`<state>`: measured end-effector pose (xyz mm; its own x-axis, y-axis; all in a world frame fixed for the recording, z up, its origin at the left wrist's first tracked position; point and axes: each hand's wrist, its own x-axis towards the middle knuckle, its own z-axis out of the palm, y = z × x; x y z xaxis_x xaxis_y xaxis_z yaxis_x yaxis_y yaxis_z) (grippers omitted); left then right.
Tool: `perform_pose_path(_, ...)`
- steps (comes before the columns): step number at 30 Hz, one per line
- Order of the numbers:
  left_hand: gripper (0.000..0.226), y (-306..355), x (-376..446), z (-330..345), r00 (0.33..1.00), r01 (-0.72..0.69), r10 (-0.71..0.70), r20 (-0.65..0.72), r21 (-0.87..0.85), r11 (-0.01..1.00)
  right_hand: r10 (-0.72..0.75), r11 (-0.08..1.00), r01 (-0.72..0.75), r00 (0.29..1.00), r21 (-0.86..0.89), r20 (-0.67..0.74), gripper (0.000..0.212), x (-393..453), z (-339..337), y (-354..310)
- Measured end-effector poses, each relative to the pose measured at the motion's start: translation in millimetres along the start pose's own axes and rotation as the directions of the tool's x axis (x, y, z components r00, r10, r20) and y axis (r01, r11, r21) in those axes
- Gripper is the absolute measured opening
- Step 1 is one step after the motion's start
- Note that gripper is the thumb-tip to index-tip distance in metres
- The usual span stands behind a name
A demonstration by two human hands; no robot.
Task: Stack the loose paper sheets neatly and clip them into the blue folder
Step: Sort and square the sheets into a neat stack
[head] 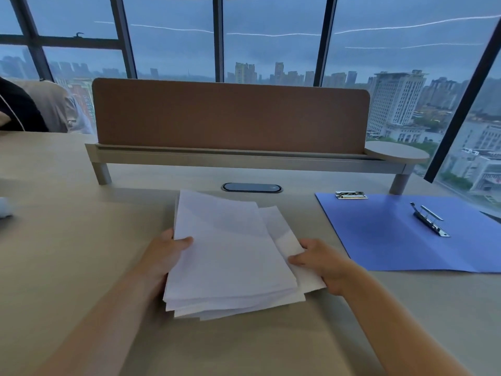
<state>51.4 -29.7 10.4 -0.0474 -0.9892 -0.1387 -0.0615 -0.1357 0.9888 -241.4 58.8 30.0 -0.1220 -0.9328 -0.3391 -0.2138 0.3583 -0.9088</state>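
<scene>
A loose pile of white paper sheets [230,253] lies in the middle of the desk, its edges uneven and fanned at the near and right sides. My left hand [165,251] grips the pile's left edge, thumb on top. My right hand [320,261] holds the right edge, fingers on a sheet that sticks out. The blue folder [393,240] lies open and flat to the right, apart from the pile. It has a metal clip [429,219] near its middle and another metal clip [351,195] at its far left corner.
A brown divider panel [230,115] on a grey rail stands across the back of the beige desk [67,240]. An oval cable port [251,187] sits just beyond the pile. Another person's sleeve [19,109] shows at far left. Windows lie behind.
</scene>
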Motion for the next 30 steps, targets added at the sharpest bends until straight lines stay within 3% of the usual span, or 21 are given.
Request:
perform_pose_path(6,0.016,6,-11,10,0.989,-0.087,0.063,0.132,0.188,0.978,0.077,0.989,-0.076,0.997,0.127,-0.006,0.027,-6,8,-8)
perform_pose_path(10,0.018,7,-17,19,0.975,-0.147,0.095,0.199,0.263,0.954,0.031,0.996,-0.032,0.999,0.085,0.011,0.028,-3,15,-3)
perform_pose_path(13,0.022,9,-18,21,0.969,-0.116,0.067,0.238,0.201,0.973,0.022,0.994,-0.028,0.998,0.101,0.061,0.014,-4,19,-1)
perform_pose_path(17,0.026,12,-20,18,0.965,0.037,-0.025,0.262,-0.040,0.999,0.018,0.995,-0.025,0.997,0.100,0.075,0.017,-4,20,-2)
perform_pose_path(20,0.026,9,-21,16,0.950,0.062,-0.035,0.311,-0.078,0.995,0.021,0.992,-0.031,0.996,0.120,0.086,0.018,-5,19,-2)
perform_pose_path(27,0.013,8,-29,24,0.977,-0.108,0.099,0.187,0.039,0.993,-0.012,0.988,0.003,0.998,0.155,0.060,0.025,-10,19,0)
perform_pose_path(30,0.005,4,-31,25,0.971,-0.201,0.179,0.156,0.138,0.970,-0.001,0.950,-0.014,0.999,0.311,0.048,0.027,-11,14,4)
